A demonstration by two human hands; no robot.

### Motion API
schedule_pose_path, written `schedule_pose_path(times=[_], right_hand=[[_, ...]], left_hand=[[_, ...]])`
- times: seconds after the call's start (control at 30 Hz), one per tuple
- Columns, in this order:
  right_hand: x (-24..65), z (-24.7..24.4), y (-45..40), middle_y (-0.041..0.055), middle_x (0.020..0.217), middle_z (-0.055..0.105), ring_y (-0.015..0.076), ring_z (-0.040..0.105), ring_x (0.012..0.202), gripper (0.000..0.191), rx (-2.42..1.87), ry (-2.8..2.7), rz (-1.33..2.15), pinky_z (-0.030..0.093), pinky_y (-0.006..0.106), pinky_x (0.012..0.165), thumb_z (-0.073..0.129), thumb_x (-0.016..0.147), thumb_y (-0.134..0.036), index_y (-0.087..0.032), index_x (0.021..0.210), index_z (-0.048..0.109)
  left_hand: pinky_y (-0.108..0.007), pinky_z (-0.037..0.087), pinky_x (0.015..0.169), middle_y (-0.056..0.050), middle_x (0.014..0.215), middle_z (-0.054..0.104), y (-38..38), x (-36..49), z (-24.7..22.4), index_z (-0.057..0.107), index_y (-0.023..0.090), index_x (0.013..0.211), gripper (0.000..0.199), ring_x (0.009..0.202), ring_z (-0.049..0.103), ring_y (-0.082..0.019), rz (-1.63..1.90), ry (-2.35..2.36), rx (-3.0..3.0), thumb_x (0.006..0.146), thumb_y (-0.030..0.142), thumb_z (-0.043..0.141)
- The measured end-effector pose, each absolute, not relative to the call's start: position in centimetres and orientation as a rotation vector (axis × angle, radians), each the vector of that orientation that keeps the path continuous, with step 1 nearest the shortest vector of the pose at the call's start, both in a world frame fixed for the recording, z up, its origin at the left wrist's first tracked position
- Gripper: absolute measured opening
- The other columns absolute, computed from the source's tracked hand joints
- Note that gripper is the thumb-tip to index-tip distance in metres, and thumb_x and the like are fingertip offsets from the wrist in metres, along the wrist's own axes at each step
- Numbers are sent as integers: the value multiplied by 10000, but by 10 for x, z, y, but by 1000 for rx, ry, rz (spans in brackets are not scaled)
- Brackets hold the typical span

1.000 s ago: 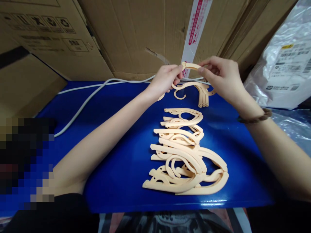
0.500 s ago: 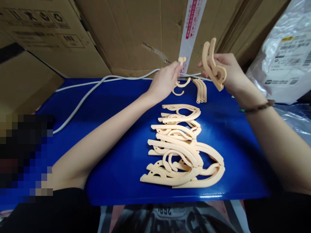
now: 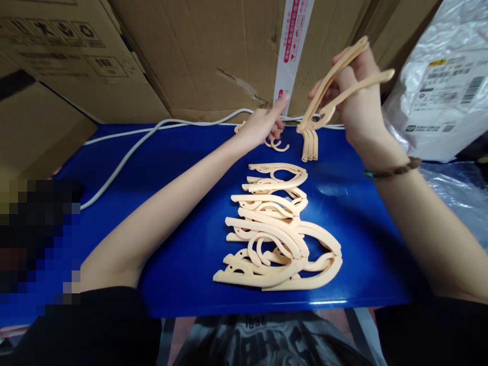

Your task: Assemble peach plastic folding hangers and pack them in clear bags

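Raised at the upper right, my right hand [image 3: 356,86] is closed on a beige hanger piece [image 3: 333,89] with two long curved arms. My left hand [image 3: 265,122] is near the table's back edge, index finger pointing out and the other fingers curled; what they hold, if anything, is hidden. Beige hooks [image 3: 280,147] lie just under it. Several short curved pieces [image 3: 310,145] lie side by side, below the raised piece. A pile of beige folding hanger parts [image 3: 267,223] overlaps down the middle of the blue table [image 3: 183,254].
Cardboard boxes [image 3: 209,51] stand behind the table. A white cable [image 3: 145,130] runs along its back and left. At the right is a plastic-wrapped package [image 3: 438,96] with labels, with clear plastic below it.
My right hand has risen and turned the hanger piece, whose arms now spread to the upper right. The small piece at my left fingertips no longer shows there, and the index finger has stretched out.
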State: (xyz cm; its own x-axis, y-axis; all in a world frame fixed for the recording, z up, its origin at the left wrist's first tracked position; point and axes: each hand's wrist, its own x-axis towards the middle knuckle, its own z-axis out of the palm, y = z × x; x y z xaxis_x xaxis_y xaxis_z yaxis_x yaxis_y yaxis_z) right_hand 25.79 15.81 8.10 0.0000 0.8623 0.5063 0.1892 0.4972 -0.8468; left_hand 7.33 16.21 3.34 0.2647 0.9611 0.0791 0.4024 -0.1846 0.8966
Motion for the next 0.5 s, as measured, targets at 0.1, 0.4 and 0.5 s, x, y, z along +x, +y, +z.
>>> schedule_pose_path(times=[0.1, 0.4, 0.5], right_hand=[[256, 82, 157, -58, 790, 699, 122, 619, 561, 164, -908, -1419, 521, 491, 250, 474, 464, 879, -197, -284, 920, 330], [267, 90, 143, 43, 869, 799, 150, 681, 760, 154, -1005, -1679, 27, 471, 275, 700, 702, 740, -102, -118, 864, 791], [261, 91, 136, 33, 941, 808, 172, 715, 830, 184, -1068, -1815, -11, 509, 291, 753, 685, 777, -99, -146, 922, 788]], left_hand=[[-362, 569, 925, -113, 1062, 757, 141, 70, 46, 679, 153, 899, 436, 1082, 730, -251, 804, 887, 1500, 1059, 504, 475], [-408, 524, 1091, -98, 1177, 721, 133, 64, 59, 568, 155, 1073, 208, 1275, 672, -235, 1118, 780, 1104, 1089, 310, 429], [-370, 545, 1059, -97, 1057, 712, 142, 65, 52, 577, 152, 977, 277, 1221, 688, -239, 1065, 801, 1015, 1055, 416, 550]])
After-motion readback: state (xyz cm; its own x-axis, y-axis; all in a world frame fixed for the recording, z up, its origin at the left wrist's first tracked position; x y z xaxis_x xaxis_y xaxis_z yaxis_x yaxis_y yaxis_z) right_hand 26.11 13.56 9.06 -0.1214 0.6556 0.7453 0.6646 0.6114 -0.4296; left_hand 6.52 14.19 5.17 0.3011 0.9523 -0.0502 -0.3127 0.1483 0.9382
